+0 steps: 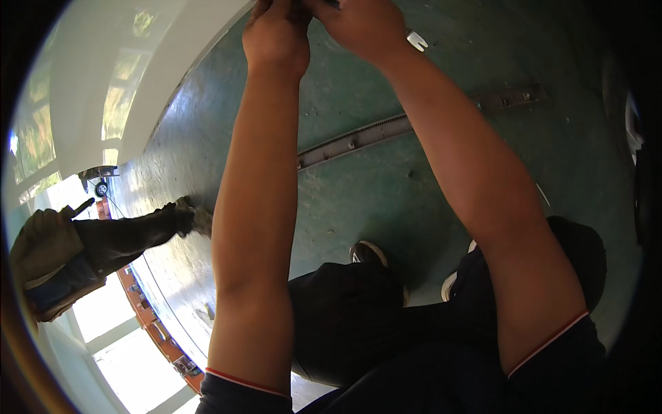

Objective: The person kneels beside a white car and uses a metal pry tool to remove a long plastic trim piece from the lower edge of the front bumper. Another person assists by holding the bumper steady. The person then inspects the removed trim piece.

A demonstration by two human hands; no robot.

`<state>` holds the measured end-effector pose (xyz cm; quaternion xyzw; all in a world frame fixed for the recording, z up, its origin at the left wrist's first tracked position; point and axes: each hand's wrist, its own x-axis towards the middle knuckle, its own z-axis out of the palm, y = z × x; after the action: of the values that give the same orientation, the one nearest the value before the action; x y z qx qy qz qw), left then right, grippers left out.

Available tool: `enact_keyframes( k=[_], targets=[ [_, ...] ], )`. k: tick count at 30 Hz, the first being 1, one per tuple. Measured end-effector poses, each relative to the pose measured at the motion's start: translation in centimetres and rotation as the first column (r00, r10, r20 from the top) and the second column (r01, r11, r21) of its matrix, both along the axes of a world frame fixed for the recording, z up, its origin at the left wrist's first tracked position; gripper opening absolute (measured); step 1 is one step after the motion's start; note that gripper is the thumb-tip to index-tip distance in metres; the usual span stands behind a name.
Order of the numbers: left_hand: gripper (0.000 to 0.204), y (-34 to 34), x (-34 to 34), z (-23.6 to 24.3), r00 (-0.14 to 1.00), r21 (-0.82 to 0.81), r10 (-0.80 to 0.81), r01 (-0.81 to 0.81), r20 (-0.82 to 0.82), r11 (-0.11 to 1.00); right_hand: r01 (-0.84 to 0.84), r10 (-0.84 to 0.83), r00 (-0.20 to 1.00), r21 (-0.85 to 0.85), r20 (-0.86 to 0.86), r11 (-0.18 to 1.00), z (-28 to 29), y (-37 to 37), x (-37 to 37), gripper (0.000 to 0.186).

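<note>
My left hand (277, 36) is at the top edge of the view, beside the curved edge of a glossy white panel (76, 76), with its fingers closed and partly out of frame. My right hand (362, 26) reaches up close beside it, fingers bent toward the same dark spot; what both grip is hidden. A small white notched piece (416, 40) shows just past my right hand. Below my forearms a long metal strip with small fittings (352, 141) lies across the green floor.
A co-worker (103, 245) in dark trousers stands at the left, near bright windows and an orange bench (158, 328) with items on it. A small wheel (101, 189) is behind them. My shoes (365, 254) are on the floor below.
</note>
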<state>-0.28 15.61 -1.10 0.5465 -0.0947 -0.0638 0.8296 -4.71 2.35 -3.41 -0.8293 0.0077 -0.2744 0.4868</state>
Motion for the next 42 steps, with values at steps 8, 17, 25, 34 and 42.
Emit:
enact_keyframes(
  k=[8, 17, 25, 34, 42],
  targets=[
    [0.031, -0.3, -0.7, 0.7, 0.999, -0.010, -0.027, 0.027, -0.032, 1.000, -0.116, 0.139, 0.977, 0.140, -0.163, 0.983, -1.9, -0.7, -0.3, 0.041],
    [0.035, -0.8, -1.6, 1.0, 0.976, -0.135, 0.128, -0.153, -0.177, 0.979, -0.131, 0.190, 0.946, 0.225, -0.263, 0.965, -1.4, -2.1, -0.9, 0.041],
    [0.025, -0.6, -1.1, 1.8, 0.939, -0.251, 0.168, -0.248, -0.300, 0.936, -0.187, 0.266, 0.934, 0.310, -0.237, 0.932, -1.4, -2.4, -1.2, 0.041],
    [0.025, -1.6, -0.5, 1.7, 0.893, -0.238, 0.331, -0.408, -0.305, 0.881, -0.209, 0.303, 0.920, 0.341, -0.250, 0.917, -2.2, -2.9, -1.3, 0.039],
    [0.023, -1.4, -1.4, 0.9, 0.931, -0.213, 0.278, -0.329, -0.235, 0.920, -0.070, 0.187, 0.944, 0.387, -0.273, 0.920, -6.0, -5.5, -0.3, 0.041]
  ],
)
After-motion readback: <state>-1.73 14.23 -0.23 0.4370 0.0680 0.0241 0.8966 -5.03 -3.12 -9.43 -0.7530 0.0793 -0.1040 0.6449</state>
